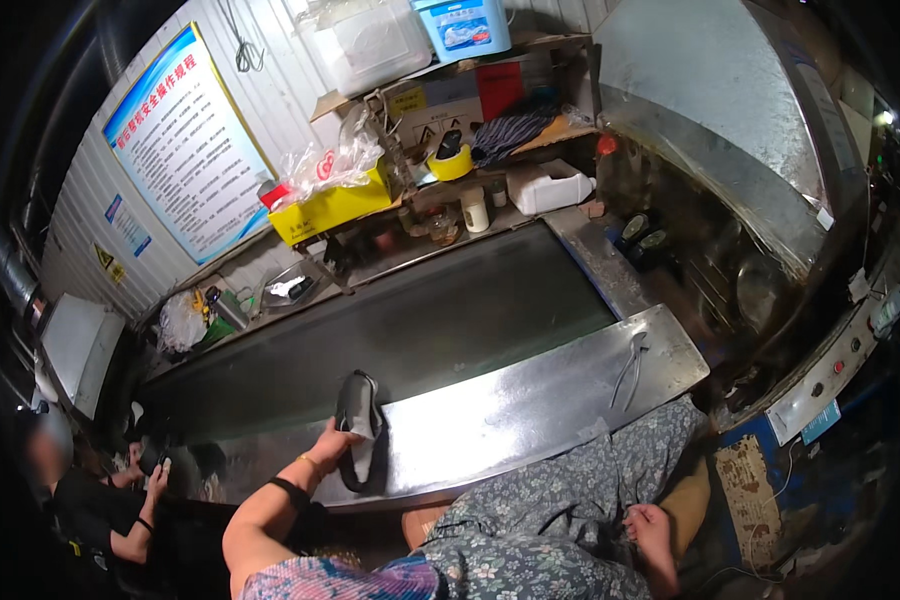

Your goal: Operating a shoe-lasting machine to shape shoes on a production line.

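My left hand point(335, 443) grips a dark shoe upper point(358, 415) with a pale grey lining. The piece stands tilted at the near metal ledge point(470, 420), its far end beside the dark conveyor belt point(450, 305). My right hand point(651, 530) lies against the patterned cloth over my lap point(570, 480), its fingers curled in; I see nothing in them. On the right part of the ledge lies a pair of metal pliers point(629, 370), apart from both hands.
At the far left a co-worker point(100, 500) holds a dark piece by the belt. Shelves behind the belt carry a yellow box point(332, 205), yellow tape point(450, 163) and a white jug point(548, 187). A machine with a metal hood point(710, 110) stands at right.
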`<state>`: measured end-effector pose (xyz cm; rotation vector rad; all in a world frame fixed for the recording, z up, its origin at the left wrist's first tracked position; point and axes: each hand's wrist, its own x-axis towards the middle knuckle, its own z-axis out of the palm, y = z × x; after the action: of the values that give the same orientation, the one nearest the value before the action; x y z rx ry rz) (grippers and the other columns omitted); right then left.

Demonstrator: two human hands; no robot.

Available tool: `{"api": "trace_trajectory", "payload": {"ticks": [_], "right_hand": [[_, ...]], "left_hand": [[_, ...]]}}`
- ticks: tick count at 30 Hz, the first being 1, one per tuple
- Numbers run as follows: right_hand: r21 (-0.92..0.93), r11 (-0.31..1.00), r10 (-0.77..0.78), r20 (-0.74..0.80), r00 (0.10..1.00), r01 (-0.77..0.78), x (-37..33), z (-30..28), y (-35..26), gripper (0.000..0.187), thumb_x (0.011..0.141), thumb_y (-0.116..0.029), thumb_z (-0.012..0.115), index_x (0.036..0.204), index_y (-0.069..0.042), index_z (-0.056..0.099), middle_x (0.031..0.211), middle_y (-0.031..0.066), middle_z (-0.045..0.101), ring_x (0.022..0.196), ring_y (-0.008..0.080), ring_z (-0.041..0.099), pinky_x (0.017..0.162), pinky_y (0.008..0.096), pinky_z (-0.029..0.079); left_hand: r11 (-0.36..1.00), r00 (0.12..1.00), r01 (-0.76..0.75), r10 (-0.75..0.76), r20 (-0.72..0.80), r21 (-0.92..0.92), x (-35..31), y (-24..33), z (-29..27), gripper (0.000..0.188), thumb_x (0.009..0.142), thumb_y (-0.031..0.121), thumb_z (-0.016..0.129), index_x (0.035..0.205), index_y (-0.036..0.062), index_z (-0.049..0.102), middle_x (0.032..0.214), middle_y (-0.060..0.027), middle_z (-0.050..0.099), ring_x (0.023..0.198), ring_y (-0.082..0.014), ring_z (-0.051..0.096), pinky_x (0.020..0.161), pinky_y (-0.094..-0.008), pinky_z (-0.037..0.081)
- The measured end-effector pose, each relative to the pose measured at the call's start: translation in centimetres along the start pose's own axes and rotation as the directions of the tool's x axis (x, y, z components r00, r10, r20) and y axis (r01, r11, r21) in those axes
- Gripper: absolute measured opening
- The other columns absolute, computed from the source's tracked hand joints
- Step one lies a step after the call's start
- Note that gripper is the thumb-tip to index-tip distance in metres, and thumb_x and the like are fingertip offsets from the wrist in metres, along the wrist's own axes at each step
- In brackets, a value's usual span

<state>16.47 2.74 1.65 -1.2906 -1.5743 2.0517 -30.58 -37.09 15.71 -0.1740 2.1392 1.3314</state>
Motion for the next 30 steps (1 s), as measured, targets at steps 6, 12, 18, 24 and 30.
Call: {"api": "trace_trajectory", "payload": {"ticks": [6,12,18,24,30], "right_hand": [[-0.251,0.785,-0.568,0.076,0.820,0.567,0.8,3.0,-13.4,0.021,0.091,-0.010,0.068,0.109,0.001,0.067,0.091,0.0057,0.072,0.081,0.0116,0.066,0.076,0.0281,0.054],[-0.331,0.603,-0.794,-0.160,0.587,0.726,1.1,4.6,-23.8,0.057,0.092,-0.024,0.070,0.139,-0.003,0.047,0.129,0.0208,0.060,0.113,0.0328,0.064,0.088,0.0388,0.053],[-0.565,0.674,-0.663,-0.177,0.728,0.476,-0.8,3.3,-20.7,0.037,0.090,-0.028,0.070,0.120,-0.007,0.065,0.106,0.0188,0.070,0.094,0.0350,0.069,0.077,0.0394,0.056],[-0.688,0.441,-0.844,-0.100,0.527,0.576,-1.0,2.5,-20.0,0.039,0.089,-0.037,0.069,0.117,-0.009,0.069,0.078,0.0206,0.067,0.073,0.0373,0.068,0.062,0.0419,0.053],[-0.620,0.592,-0.686,-0.051,0.726,0.516,1.1,1.4,-19.0,0.037,0.090,-0.038,0.069,0.114,-0.011,0.071,0.096,0.0173,0.071,0.086,0.0361,0.069,0.076,0.0402,0.056]], "left_hand": [[0.930,0.763,0.009,0.230,0.604,-0.366,-6.0,6.6,15.7,0.056,0.086,0.014,0.069,0.137,0.0033,0.046,0.116,-0.0097,0.064,0.102,-0.0237,0.064,0.091,-0.0390,0.054],[0.830,0.279,-0.526,0.374,0.884,-0.185,-11.6,11.5,29.8,0.101,0.083,0.006,0.077,0.156,0.0000,0.008,0.149,-0.0137,0.038,0.133,-0.0219,0.043,0.111,-0.0358,0.036],[0.830,-0.081,-0.461,0.313,0.946,-0.314,-9.7,13.7,40.4,0.095,0.088,0.026,0.073,0.157,0.0036,0.011,0.157,-0.0176,0.026,0.144,-0.0247,0.027,0.117,-0.0356,0.024],[0.997,0.188,-0.016,0.081,0.979,-0.079,-7.2,12.2,47.4,0.054,0.103,0.043,0.043,0.130,-0.0016,0.055,0.127,-0.0165,0.060,0.116,-0.0280,0.059,0.103,-0.0385,0.046],[0.986,0.358,0.075,0.113,0.927,-0.149,-8.4,10.8,47.3,0.034,0.105,0.023,0.038,0.115,-0.0021,0.058,0.107,-0.0132,0.065,0.099,-0.0231,0.063,0.091,-0.0326,0.050]]}}
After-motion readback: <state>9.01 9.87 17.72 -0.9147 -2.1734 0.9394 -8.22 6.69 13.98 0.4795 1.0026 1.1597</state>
